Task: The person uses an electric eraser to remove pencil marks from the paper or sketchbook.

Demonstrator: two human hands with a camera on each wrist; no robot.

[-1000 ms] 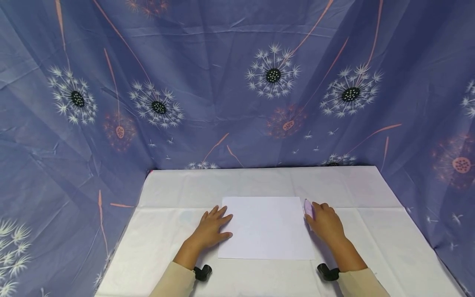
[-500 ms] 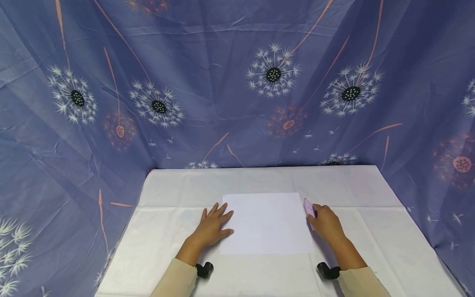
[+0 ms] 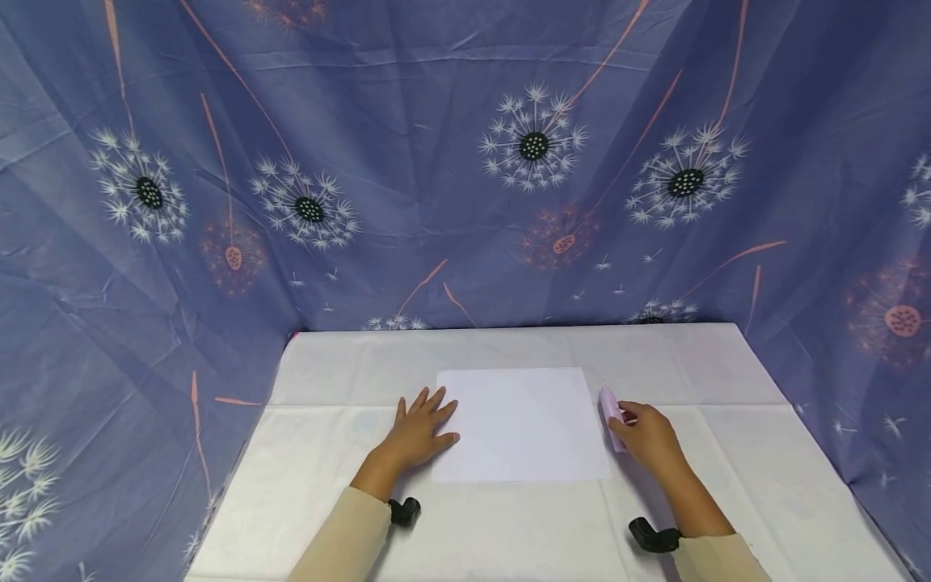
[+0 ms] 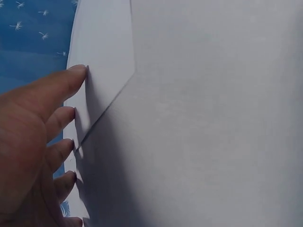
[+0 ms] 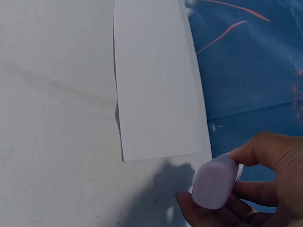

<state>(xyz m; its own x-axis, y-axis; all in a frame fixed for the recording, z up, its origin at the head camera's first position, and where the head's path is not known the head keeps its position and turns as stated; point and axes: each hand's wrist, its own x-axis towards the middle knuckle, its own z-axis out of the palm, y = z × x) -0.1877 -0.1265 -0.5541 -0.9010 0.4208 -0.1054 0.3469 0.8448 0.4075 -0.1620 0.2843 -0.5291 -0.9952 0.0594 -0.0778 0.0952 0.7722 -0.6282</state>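
Note:
A blank white sheet of paper (image 3: 520, 428) lies on the white-covered table in the head view. My left hand (image 3: 418, 432) has its fingers spread, with the fingertips and thumb at the sheet's left edge. In the left wrist view the fingers (image 4: 60, 125) reach over a corner of the paper (image 4: 106, 61). Just off the sheet's right edge, my right hand (image 3: 650, 436) holds a small lilac bottle (image 3: 611, 412) with a narrow tip pointing away from me. The thumb and fingers pinch its sides; the right wrist view shows the bottle's (image 5: 215, 184) smooth oval base.
A creased white cloth (image 3: 509, 533) covers the table. Behind it and at both sides hangs a blue curtain (image 3: 436, 162) printed with dandelions. Black wrist mounts (image 3: 653, 535) sit at both cuffs.
The paper has slid farther from me, and my left hand has moved slightly forward with it. My right hand has shifted a little right, leaving more of the lilac bottle showing.

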